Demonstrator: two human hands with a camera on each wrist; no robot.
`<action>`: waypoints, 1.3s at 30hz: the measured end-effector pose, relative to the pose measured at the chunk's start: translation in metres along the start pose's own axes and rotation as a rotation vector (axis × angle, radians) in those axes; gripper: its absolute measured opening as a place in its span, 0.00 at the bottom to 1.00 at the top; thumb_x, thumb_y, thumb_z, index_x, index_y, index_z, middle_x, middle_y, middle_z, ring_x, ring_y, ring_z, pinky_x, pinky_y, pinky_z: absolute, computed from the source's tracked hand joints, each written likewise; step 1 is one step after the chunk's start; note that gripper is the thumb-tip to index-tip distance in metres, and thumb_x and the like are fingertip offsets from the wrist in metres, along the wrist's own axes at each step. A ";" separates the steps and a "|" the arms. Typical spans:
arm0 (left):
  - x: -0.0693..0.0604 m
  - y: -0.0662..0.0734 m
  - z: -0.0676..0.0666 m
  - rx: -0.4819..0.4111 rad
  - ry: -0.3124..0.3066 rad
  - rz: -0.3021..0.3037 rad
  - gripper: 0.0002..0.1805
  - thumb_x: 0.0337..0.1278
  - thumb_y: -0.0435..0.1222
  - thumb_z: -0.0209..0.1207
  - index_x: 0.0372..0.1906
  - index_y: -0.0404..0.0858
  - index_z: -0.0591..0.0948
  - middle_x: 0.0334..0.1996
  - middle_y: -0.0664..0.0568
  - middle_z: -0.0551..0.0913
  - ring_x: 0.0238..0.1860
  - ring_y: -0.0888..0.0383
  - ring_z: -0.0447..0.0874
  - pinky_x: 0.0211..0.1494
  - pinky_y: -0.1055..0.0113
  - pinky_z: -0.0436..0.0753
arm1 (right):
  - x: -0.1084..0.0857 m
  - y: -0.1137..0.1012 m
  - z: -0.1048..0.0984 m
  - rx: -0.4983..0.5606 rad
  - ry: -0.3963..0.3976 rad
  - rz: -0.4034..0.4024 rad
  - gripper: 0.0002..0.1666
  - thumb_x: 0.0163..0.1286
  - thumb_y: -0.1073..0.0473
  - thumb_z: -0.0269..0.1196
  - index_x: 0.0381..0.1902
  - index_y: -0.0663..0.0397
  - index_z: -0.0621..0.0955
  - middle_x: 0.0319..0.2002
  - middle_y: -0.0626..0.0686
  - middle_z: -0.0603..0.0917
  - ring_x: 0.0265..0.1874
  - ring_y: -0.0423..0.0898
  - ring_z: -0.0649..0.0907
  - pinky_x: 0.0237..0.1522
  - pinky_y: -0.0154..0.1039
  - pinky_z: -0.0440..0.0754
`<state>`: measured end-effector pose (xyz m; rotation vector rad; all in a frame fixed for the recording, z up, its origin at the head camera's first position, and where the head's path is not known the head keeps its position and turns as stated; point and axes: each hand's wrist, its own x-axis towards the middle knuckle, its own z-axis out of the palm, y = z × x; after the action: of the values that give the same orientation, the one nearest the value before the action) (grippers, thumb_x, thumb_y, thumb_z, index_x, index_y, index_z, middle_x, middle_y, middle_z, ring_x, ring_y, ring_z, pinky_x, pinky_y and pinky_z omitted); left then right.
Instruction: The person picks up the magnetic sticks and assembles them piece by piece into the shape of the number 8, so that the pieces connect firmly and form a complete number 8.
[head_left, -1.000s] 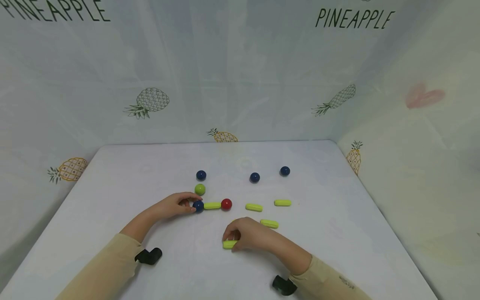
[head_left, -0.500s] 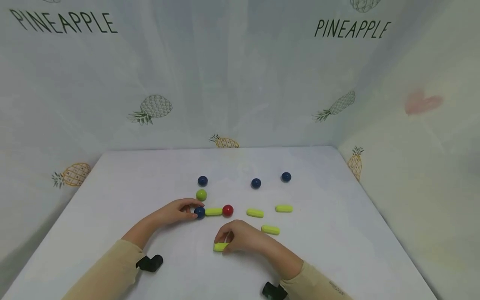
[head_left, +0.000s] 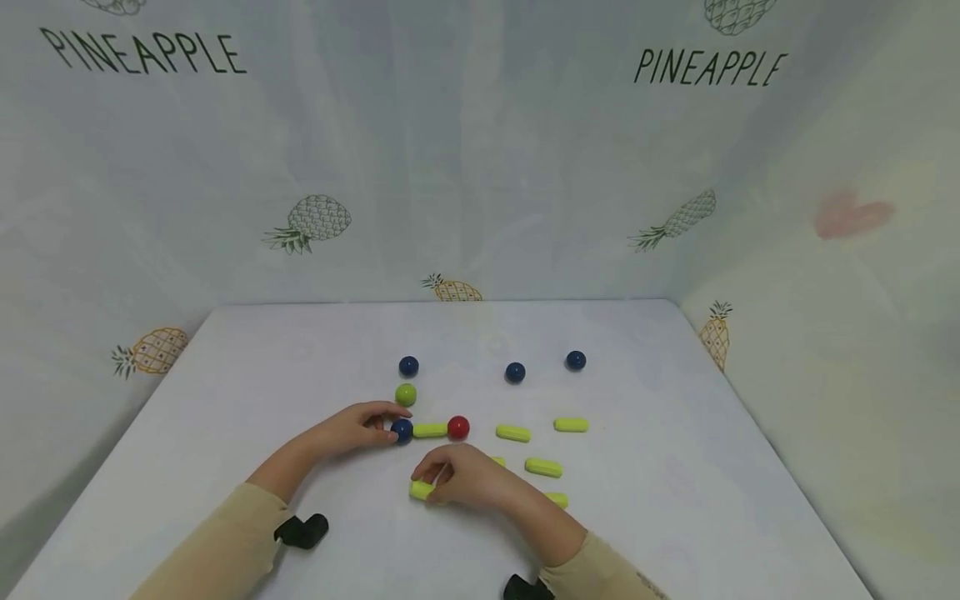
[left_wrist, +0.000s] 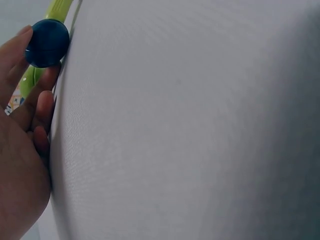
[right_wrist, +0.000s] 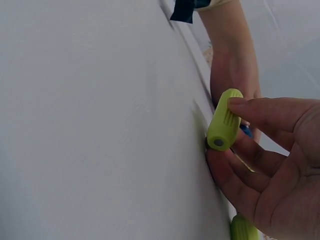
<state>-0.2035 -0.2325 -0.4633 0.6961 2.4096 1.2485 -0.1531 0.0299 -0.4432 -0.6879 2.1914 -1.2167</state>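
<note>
In the head view my left hand (head_left: 360, 427) pinches a dark blue ball (head_left: 402, 431) between thumb and fingers. That ball touches the left end of a yellow-green rod (head_left: 430, 430), whose right end meets a red ball (head_left: 458, 428). My right hand (head_left: 467, 477) grips another yellow-green rod (right_wrist: 225, 120) by thumb and fingers, nearer the table's front and just below the joined row. The right wrist view shows a small grey round spot on this rod's end. A green ball (head_left: 406, 394) lies just behind my left fingers.
Blue balls lie farther back: one (head_left: 408, 367) behind the green ball, one (head_left: 515, 372) in the middle and one (head_left: 576, 360) to the right. Several loose rods (head_left: 543, 467) are spread right of the row, some partly hidden by my right arm. A pineapple-print curtain (head_left: 450, 167) hangs behind the white table (head_left: 675, 500).
My right hand has moved left with the rod, whose end now tilts slightly. The left hand stays on the blue ball. The whole head view has shifted a little.
</note>
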 end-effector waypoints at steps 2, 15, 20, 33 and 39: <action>0.001 -0.001 0.000 -0.004 -0.001 -0.010 0.21 0.63 0.40 0.62 0.59 0.38 0.79 0.34 0.53 0.75 0.36 0.56 0.70 0.39 0.66 0.70 | 0.002 -0.002 0.000 0.009 0.009 0.005 0.16 0.55 0.69 0.72 0.40 0.46 0.87 0.31 0.39 0.82 0.29 0.37 0.80 0.35 0.32 0.78; 0.003 -0.002 -0.001 -0.039 -0.009 -0.007 0.17 0.70 0.40 0.55 0.59 0.40 0.78 0.53 0.52 0.79 0.49 0.53 0.73 0.54 0.57 0.71 | 0.016 -0.011 0.003 0.085 0.079 0.068 0.13 0.60 0.67 0.69 0.42 0.50 0.85 0.30 0.44 0.82 0.28 0.41 0.81 0.31 0.34 0.79; 0.004 -0.003 -0.001 -0.040 -0.002 -0.008 0.15 0.70 0.39 0.56 0.57 0.41 0.79 0.50 0.53 0.79 0.46 0.53 0.73 0.51 0.63 0.72 | 0.019 -0.008 0.008 0.161 0.120 0.069 0.13 0.60 0.68 0.69 0.43 0.53 0.84 0.30 0.47 0.81 0.23 0.43 0.82 0.28 0.35 0.81; 0.002 -0.003 0.000 -0.050 -0.011 -0.023 0.13 0.69 0.37 0.56 0.55 0.41 0.79 0.47 0.53 0.79 0.44 0.52 0.72 0.47 0.64 0.72 | 0.028 0.000 0.022 0.281 0.194 0.041 0.15 0.61 0.65 0.70 0.45 0.57 0.81 0.29 0.49 0.82 0.21 0.46 0.85 0.28 0.37 0.82; 0.000 -0.005 0.000 -0.028 -0.003 -0.020 0.13 0.69 0.37 0.56 0.55 0.42 0.80 0.47 0.54 0.79 0.43 0.54 0.72 0.47 0.65 0.72 | 0.031 0.001 0.027 0.289 0.209 0.029 0.16 0.60 0.65 0.71 0.46 0.59 0.80 0.30 0.48 0.80 0.20 0.44 0.84 0.26 0.36 0.82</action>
<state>-0.2043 -0.2346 -0.4673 0.6630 2.3864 1.2702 -0.1577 -0.0060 -0.4620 -0.4249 2.1158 -1.6114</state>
